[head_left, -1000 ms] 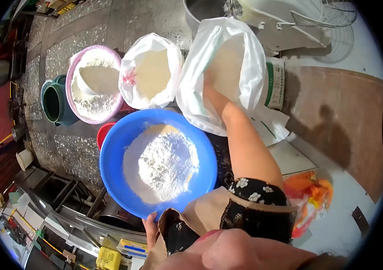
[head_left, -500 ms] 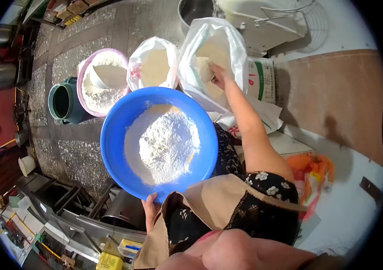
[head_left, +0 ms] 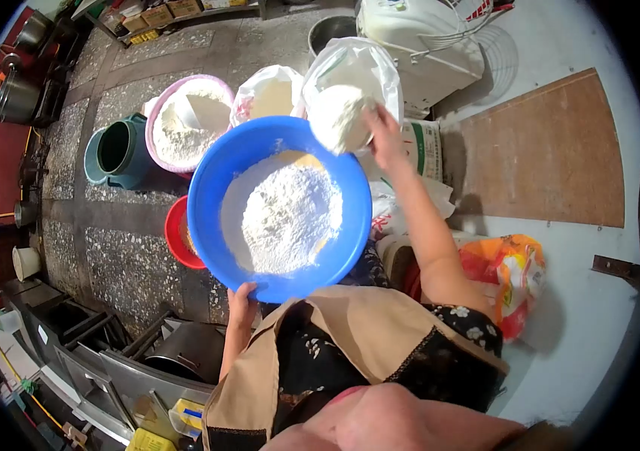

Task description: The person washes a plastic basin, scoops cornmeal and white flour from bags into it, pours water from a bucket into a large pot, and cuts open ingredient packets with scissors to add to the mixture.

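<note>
A large blue basin (head_left: 203,188) is held in front of me, with a mound of white flour (head_left: 290,218) over some yellowish powder inside. My left hand (head_left: 242,307) grips its near rim at the lower left. My right hand (head_left: 385,137) is closed on the side of a scoop (head_left: 340,119) heaped with white flour, raised at the basin's far right rim. Most of the scoop itself is hidden by the flour, so its exact shape is unclear. Just behind it stands an open white sack (head_left: 389,71).
Left of a second open sack (head_left: 271,98) sits a pink basin (head_left: 153,139) of flour with a white scoop (head_left: 187,113) in it. A green bucket (head_left: 126,154) and a red bowl (head_left: 175,233) stand nearby. A steel counter (head_left: 139,368) is lower left; a brown board (head_left: 545,150) lies right.
My right hand has lifted the flour-filled scoop out of the open sack and toward the blue basin. The basin sits slightly higher and farther right in view, and the red bowl now shows.
</note>
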A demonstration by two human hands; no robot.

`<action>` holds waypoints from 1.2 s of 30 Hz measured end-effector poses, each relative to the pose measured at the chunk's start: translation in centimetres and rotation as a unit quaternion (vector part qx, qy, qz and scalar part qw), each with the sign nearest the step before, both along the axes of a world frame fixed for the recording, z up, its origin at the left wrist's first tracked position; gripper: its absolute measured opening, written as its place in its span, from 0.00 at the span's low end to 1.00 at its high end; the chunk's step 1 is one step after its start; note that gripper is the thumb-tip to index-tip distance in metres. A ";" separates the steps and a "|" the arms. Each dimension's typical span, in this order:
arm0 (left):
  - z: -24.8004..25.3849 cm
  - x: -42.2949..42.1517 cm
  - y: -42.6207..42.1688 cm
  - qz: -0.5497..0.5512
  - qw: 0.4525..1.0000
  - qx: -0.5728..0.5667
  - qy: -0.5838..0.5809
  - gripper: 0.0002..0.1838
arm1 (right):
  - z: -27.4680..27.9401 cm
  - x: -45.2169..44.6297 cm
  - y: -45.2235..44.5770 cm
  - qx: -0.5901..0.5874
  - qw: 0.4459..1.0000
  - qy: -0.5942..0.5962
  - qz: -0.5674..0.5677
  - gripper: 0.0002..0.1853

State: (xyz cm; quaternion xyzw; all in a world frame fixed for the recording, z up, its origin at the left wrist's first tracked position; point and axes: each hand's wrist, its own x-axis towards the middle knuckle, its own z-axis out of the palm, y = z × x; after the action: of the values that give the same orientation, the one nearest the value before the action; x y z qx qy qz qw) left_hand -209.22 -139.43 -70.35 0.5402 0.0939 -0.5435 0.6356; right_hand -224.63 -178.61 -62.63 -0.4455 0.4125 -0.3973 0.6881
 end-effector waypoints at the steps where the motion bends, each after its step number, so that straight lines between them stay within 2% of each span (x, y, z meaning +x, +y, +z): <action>1: -0.9 0.1 0.5 -0.062 0.994 -0.008 -0.088 0.17 | -0.9 0.2 2.0 -0.092 0.995 0.032 0.017 0.21; 2: -0.9 0.0 0.3 -0.062 0.994 -0.006 -0.088 0.17 | -2.4 0.1 4.0 -0.208 0.968 0.137 0.038 0.21; 3: -0.5 0.0 -0.2 -0.040 0.998 -0.012 -0.046 0.17 | -1.9 0.8 6.2 -0.387 0.887 0.246 0.051 0.18; 4: -0.1 -0.1 -0.6 -0.018 1.000 -0.017 -0.005 0.17 | -1.3 1.2 7.9 -0.540 0.787 0.292 0.062 0.17; 5: -0.1 -0.1 -0.7 -0.021 1.000 -0.014 -0.004 0.17 | -1.3 1.6 9.5 -0.645 0.692 0.314 0.076 0.15; 7: -0.2 -0.1 -1.7 -0.029 1.000 -0.005 -0.007 0.18 | -2.0 1.3 9.4 -0.663 0.701 0.228 0.129 0.18; 10: 0.1 -0.2 -3.3 -0.035 0.998 0.028 -0.035 0.19 | -3.6 0.7 4.1 -0.636 0.743 0.197 0.074 0.24; 12: 1.2 -0.5 -4.2 -0.024 0.998 0.041 -0.040 0.19 | -4.9 0.4 -1.2 -0.493 0.796 0.345 -0.060 0.30; 13: 3.0 -0.5 -5.4 -0.045 0.993 0.100 -0.044 0.20 | -6.5 0.8 -5.3 -0.440 0.796 0.404 -0.095 0.28; 14: 3.9 -0.5 -6.3 -0.065 0.984 0.159 -0.046 0.20 | -10.9 0.9 -9.8 -0.373 0.830 0.408 -0.079 0.26; 15: 3.7 -0.5 -6.3 -0.068 0.982 0.168 -0.043 0.20 | -11.4 1.4 -12.6 -0.359 0.793 0.492 -0.039 0.23; 16: 3.5 -0.7 -6.0 -0.068 0.983 0.165 -0.047 0.23 | -13.9 1.8 -14.9 -0.353 0.794 0.493 -0.034 0.23; 18: 4.6 -1.0 -7.5 -0.048 0.983 0.173 -0.043 0.27 | -21.4 3.3 -18.6 -0.175 0.756 0.616 0.136 0.20; 19: 4.3 -1.4 -7.4 -0.020 0.981 0.186 -0.046 0.27 | -25.1 3.7 -19.7 -0.175 0.758 0.612 0.141 0.20; 21: 4.1 -1.8 -6.8 -0.003 0.971 0.234 -0.047 0.27 | -34.3 3.8 -20.0 -0.346 0.655 0.648 0.177 0.21; 22: 3.7 -2.3 -6.6 0.020 0.962 0.267 -0.053 0.26 | -37.4 4.4 -19.9 -0.321 0.646 0.662 0.203 0.20; 24: 4.5 -2.6 -8.4 0.022 0.954 0.290 -0.067 0.26 | -41.6 5.4 -18.5 -0.268 0.648 0.666 0.255 0.19; 26: 5.3 -2.3 -9.0 0.018 0.948 0.309 -0.079 0.26 | -43.4 6.0 -16.7 -0.201 0.663 0.657 0.297 0.18; 28: 5.4 -2.1 -9.2 -0.012 0.944 0.323 -0.068 0.26 | -43.3 6.0 -16.1 -0.127 0.707 0.616 0.325 0.18; 31: 4.9 -2.3 -8.0 0.009 0.953 0.303 -0.033 0.26 | -40.4 4.0 -16.1 0.083 0.821 0.454 0.337 0.17; 33: 4.8 -2.0 -7.6 -0.004 0.963 0.267 -0.036 0.26 | -37.5 2.0 -16.2 0.227 0.874 0.323 0.283 0.17; 34: 5.1 -1.9 -7.4 -0.019 0.971 0.235 -0.039 0.26 | -35.8 0.9 -16.0 0.274 0.892 0.266 0.242 0.17; 36: 6.0 -1.9 -7.1 -0.033 0.970 0.239 -0.037 0.26 | -30.5 -0.1 -15.7 0.275 0.929 0.196 0.152 0.15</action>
State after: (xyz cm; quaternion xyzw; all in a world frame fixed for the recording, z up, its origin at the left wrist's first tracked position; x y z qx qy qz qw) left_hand -211.08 -146.57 -64.31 0.6990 0.1796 -0.5055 0.4728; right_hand -224.73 -194.29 -93.14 -0.3648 0.5594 -0.0633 0.7416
